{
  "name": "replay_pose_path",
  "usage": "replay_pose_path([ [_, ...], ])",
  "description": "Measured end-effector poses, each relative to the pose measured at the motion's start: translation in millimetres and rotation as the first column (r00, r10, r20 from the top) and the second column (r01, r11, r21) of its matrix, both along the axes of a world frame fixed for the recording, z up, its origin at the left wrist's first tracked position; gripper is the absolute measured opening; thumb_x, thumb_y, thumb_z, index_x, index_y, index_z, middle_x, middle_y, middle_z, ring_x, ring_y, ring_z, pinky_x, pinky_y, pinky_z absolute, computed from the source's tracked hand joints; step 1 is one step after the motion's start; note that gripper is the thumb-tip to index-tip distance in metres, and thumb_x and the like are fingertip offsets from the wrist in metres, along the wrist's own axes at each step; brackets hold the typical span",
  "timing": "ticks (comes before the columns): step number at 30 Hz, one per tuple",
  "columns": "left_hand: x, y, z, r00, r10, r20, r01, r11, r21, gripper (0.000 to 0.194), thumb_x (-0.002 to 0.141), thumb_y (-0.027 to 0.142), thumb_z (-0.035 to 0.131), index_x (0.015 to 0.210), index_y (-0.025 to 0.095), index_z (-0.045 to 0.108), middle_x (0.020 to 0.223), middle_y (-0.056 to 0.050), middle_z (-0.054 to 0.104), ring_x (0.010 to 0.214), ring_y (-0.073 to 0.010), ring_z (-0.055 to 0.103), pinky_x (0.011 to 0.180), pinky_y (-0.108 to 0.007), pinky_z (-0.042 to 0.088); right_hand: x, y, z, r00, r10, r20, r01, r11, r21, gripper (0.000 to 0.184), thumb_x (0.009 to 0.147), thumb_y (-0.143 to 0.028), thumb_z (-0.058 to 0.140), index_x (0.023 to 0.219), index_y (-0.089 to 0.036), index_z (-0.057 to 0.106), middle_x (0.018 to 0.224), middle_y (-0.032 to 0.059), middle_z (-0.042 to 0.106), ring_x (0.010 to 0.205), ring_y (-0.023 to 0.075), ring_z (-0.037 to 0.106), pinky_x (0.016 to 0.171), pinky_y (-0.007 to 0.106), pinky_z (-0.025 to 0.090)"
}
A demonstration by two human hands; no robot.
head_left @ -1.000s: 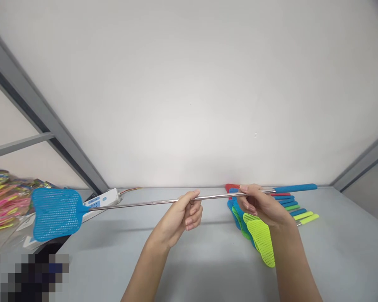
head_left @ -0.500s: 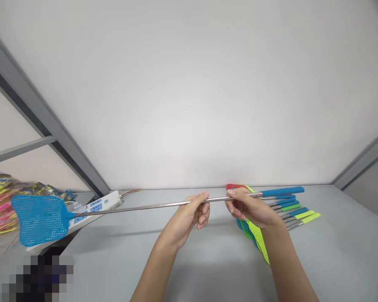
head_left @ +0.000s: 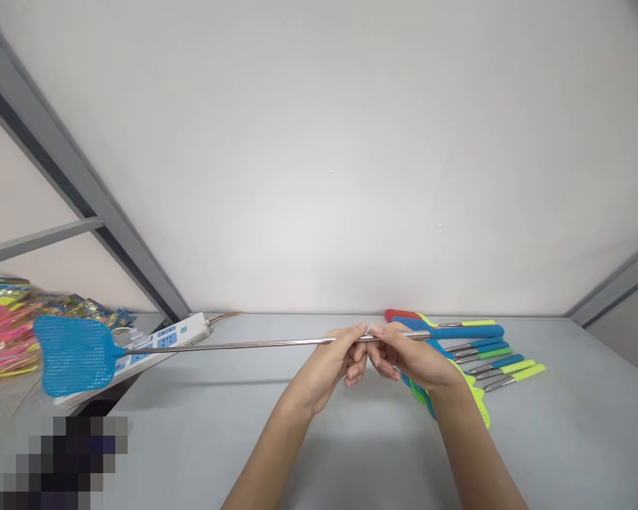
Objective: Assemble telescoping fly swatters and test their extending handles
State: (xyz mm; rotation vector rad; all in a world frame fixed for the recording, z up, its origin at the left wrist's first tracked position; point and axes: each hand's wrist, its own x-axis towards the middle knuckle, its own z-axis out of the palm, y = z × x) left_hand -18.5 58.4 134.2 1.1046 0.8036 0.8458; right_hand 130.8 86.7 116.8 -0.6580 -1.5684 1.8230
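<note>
A blue fly swatter [head_left: 77, 356] with a long thin metal telescopic rod is held level above the table, its mesh head to the left and its blue grip to the right. My left hand [head_left: 336, 365] pinches the rod near its middle between thumb and fingers. Close beside it, my right hand [head_left: 407, 354] pinches the thicker rod section near the grip. The two hands almost touch. Behind and below my right hand lies a pile of fly swatters [head_left: 481, 411] in red, blue, green and yellow, their rods short and grips pointing right; my right arm hides part of them.
A white power strip [head_left: 191, 331] with plugs lies at the table's left edge, behind the swatter head. Further left are shiny plastic packs [head_left: 5, 340] with pink and yellow contents. The grey table [head_left: 217, 439] meets a white wall [head_left: 319, 177] between grey metal posts.
My right hand has slid left along the rod towards my left hand, closing the gap. The blue grip has moved slightly left, and the view has shifted a little.
</note>
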Motion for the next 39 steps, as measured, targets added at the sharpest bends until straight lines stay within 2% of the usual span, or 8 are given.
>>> replay_pose_path([
  [4, 1, 1, -4.6, 0.999, -0.029, 0.017, 0.029, 0.999, -0.020, 0.040, 0.079, 0.044, 0.035, 0.049, 0.017, 0.035, 0.037, 0.005, 0.031, 0.037, -0.0065, 0.027, 0.043, -0.023, 0.024, -2, 1, -1.3, 0.999, 0.034, 0.021, -0.035, 0.999, 0.009, 0.045, 0.084, -0.039, 0.031, 0.054, -0.012, 0.052, 0.040, -0.0020, 0.043, 0.035, 0.0062, 0.037, 0.039, 0.020, 0.027],
  [9, 1, 2, -6.4, 0.999, -0.038, 0.013, 0.039, 0.997, -0.069, 0.041, 0.078, 0.047, 0.035, 0.049, 0.017, 0.036, 0.035, 0.005, 0.031, 0.035, -0.0067, 0.026, 0.039, -0.022, 0.021, 0, 1, -1.9, 0.999, -0.001, 0.041, 0.001, 1.000, 0.013, 0.046, 0.083, -0.041, 0.032, 0.055, -0.012, 0.054, 0.045, 0.0000, 0.046, 0.040, 0.0072, 0.040, 0.038, 0.019, 0.028],
  [13, -1, 3, -5.9, 0.999, -0.034, 0.001, 0.034, 0.996, -0.083, 0.044, 0.078, 0.048, 0.033, 0.047, 0.017, 0.034, 0.034, 0.005, 0.030, 0.033, -0.0061, 0.026, 0.039, -0.022, 0.021, -4, 1, -2.9, 0.999, 0.018, 0.034, -0.018, 1.000, 0.002, 0.047, 0.083, -0.042, 0.032, 0.054, -0.012, 0.053, 0.042, -0.0005, 0.045, 0.037, 0.0070, 0.039, 0.039, 0.020, 0.028],
  [18, -5, 3, -4.8, 0.999, -0.009, -0.041, 0.005, 0.995, -0.095, 0.042, 0.078, 0.043, 0.034, 0.045, 0.017, 0.034, 0.033, 0.005, 0.029, 0.034, -0.0062, 0.025, 0.042, -0.023, 0.023, -9, -1, -2.0, 0.999, 0.021, 0.024, -0.020, 1.000, -0.021, 0.046, 0.082, -0.043, 0.032, 0.055, -0.012, 0.053, 0.043, -0.0009, 0.045, 0.039, 0.0072, 0.039, 0.039, 0.020, 0.028],
  [27, -14, 6, -3.1, 1.000, -0.022, 0.006, 0.022, 0.981, -0.190, 0.040, 0.079, 0.038, 0.032, 0.045, 0.016, 0.035, 0.032, 0.005, 0.032, 0.033, -0.0059, 0.027, 0.045, -0.023, 0.028, -16, -3, -4.3, 1.000, 0.010, 0.007, -0.010, 1.000, 0.001, 0.049, 0.083, -0.046, 0.028, 0.054, -0.013, 0.050, 0.042, -0.0016, 0.042, 0.038, 0.0073, 0.039, 0.040, 0.020, 0.027],
  [39, -17, 10, -6.9, 0.998, 0.010, -0.058, -0.020, 0.985, -0.173, 0.041, 0.078, 0.041, 0.035, 0.045, 0.017, 0.035, 0.032, 0.006, 0.029, 0.033, -0.0062, 0.026, 0.046, -0.024, 0.029, -20, 2, -12.3, 1.000, 0.008, -0.025, -0.009, 0.999, -0.035, 0.052, 0.081, -0.052, 0.027, 0.056, -0.013, 0.051, 0.044, -0.0012, 0.043, 0.039, 0.0077, 0.039, 0.040, 0.020, 0.028],
])
